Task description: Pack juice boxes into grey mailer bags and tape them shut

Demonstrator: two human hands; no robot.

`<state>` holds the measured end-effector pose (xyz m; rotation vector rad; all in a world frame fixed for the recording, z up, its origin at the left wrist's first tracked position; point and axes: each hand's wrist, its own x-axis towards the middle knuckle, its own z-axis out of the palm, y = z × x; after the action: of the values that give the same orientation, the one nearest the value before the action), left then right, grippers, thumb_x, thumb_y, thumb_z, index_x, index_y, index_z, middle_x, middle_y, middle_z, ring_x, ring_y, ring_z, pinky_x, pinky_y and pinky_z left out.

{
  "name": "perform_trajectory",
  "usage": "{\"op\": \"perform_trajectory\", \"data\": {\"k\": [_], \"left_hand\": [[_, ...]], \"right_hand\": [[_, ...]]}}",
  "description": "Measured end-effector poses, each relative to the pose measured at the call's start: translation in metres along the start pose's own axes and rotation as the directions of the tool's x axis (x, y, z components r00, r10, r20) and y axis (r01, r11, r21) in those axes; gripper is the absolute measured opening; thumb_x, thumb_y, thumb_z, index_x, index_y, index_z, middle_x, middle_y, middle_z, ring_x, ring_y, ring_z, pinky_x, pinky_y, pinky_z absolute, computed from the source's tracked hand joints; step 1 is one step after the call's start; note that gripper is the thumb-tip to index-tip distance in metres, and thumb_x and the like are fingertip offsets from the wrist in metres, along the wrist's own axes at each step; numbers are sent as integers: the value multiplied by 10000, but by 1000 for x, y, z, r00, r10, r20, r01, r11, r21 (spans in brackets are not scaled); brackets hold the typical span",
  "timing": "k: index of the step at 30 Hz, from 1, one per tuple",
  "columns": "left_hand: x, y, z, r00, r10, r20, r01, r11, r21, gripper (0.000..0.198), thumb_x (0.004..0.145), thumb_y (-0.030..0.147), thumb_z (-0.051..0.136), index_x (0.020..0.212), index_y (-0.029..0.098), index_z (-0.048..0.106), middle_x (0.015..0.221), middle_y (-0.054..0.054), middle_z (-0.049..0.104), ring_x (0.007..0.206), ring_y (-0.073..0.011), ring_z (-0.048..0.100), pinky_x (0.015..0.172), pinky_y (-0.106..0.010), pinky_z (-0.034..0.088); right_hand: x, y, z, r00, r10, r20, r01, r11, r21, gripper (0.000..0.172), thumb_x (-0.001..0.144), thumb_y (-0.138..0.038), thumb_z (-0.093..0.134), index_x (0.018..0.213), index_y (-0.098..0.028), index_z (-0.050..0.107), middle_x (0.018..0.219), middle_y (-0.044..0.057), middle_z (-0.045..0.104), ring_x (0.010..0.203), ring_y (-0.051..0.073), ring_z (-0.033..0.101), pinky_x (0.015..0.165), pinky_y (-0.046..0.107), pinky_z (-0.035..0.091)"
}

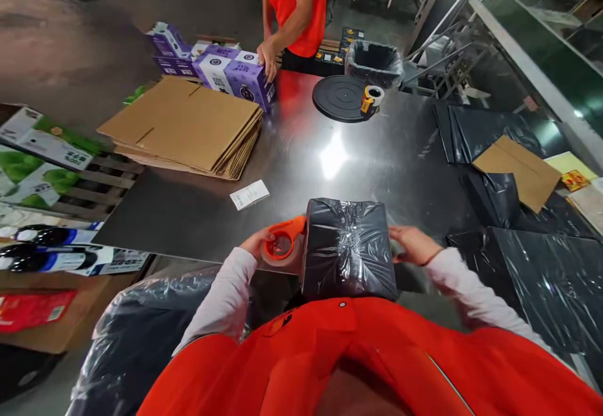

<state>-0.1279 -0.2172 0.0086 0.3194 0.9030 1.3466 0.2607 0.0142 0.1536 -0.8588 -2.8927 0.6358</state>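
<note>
A box-shaped package (348,246) in shiny black plastic sits at the near edge of the table, close against my body. Clear tape creases the wrap down the middle of its top. Beside its left face, my left hand (257,243) is closed on the handle of an orange tape dispenser (281,246); the dispenser's front end touches or nearly touches the package. At the right face is my right hand (415,245), its fingers against the side and gripping there, with the fingertips partly hidden. A white printed slip (249,195) lies on the table to the left.
Flattened cardboard (183,124) is stacked at the left. Beyond it, a co-worker's hand (267,58) rests on a purple carton (233,75). A black round disc (339,97) carries a yellow tape dispenser (367,100). Black plastic bags (541,278) lie right; a lined bin (374,64) stands behind.
</note>
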Motion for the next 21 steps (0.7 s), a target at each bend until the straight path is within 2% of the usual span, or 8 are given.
{"op": "perform_trajectory", "data": {"k": [3, 4, 7, 10, 12, 15, 18, 21], "left_hand": [[3, -6, 2, 998, -19, -64, 18, 1000, -19, 472, 585, 127, 759, 1050, 123, 836, 970, -179, 839, 792, -319, 817, 701, -368, 685], [3, -6, 3, 996, -7, -88, 4, 1000, -31, 462, 583, 123, 764, 1041, 117, 824, 953, -179, 837, 782, -314, 812, 700, -363, 684], [-18, -9, 1, 984, -9, -177, -1, 999, -51, 464, 626, 92, 728, 1086, 83, 788, 917, -164, 827, 795, -309, 807, 743, -361, 685], [-79, -43, -9, 945, 64, -320, -86, 995, -54, 464, 717, 88, 678, 1171, 44, 763, 1005, -181, 828, 857, -315, 812, 756, -365, 690], [-129, -92, 1, 904, 143, -402, -185, 981, -66, 467, 754, 116, 689, 1210, 55, 767, 1070, -189, 828, 874, -311, 811, 733, -359, 691], [-176, -178, 58, 859, 196, -473, -280, 953, -113, 525, 701, 155, 782, 1226, 151, 800, 1150, -156, 829, 930, -329, 803, 732, -386, 689], [-161, -237, 133, 736, 313, -600, -465, 878, -113, 579, 610, 195, 838, 1188, 220, 814, 1265, -106, 811, 1112, -326, 768, 892, -397, 678], [-115, -239, 167, 638, 448, -626, -611, 790, -57, 586, 597, 255, 814, 1179, 188, 781, 1181, -90, 819, 1079, -287, 764, 943, -385, 651]], "right_hand": [[0, -19, -26, 952, -261, 160, 294, 924, -246, 1038, 580, -267, 1005, 1545, -407, 648, 1737, 120, 450, 1633, 458, 382, 1360, 707, 265], [7, -27, -31, 868, -413, 277, 482, 836, -262, 1103, 583, -242, 995, 1587, -452, 589, 1768, 65, 403, 1678, 428, 297, 1394, 700, 148], [39, -49, -31, 407, -762, 504, 890, 455, -32, 1025, 684, -268, 925, 1619, -441, 543, 1754, 6, 438, 1708, 359, 248, 1406, 667, -1], [69, -54, -19, 227, -850, 475, 952, 296, 75, 919, 780, -375, 861, 1639, -316, 538, 1754, 74, 438, 1713, 364, 228, 1395, 660, -18], [81, -48, -12, 195, -880, 433, 964, 253, 80, 969, 792, -446, 850, 1673, -276, 485, 1771, 103, 402, 1717, 376, 200, 1385, 666, -29], [86, -39, -7, 176, -908, 380, 973, 220, 76, 1023, 790, -511, 839, 1697, -272, 432, 1789, 109, 366, 1715, 385, 201, 1375, 672, -29], [75, -42, -1, 277, -899, 338, 950, 310, 46, 1005, 830, -591, 813, 1703, -285, 419, 1791, 102, 370, 1713, 381, 215, 1381, 660, 0], [53, -58, 14, 441, -855, 273, 889, 457, -6, 1049, 849, -703, 800, 1710, -249, 407, 1772, 149, 399, 1697, 436, 232, 1365, 702, 16]]}}
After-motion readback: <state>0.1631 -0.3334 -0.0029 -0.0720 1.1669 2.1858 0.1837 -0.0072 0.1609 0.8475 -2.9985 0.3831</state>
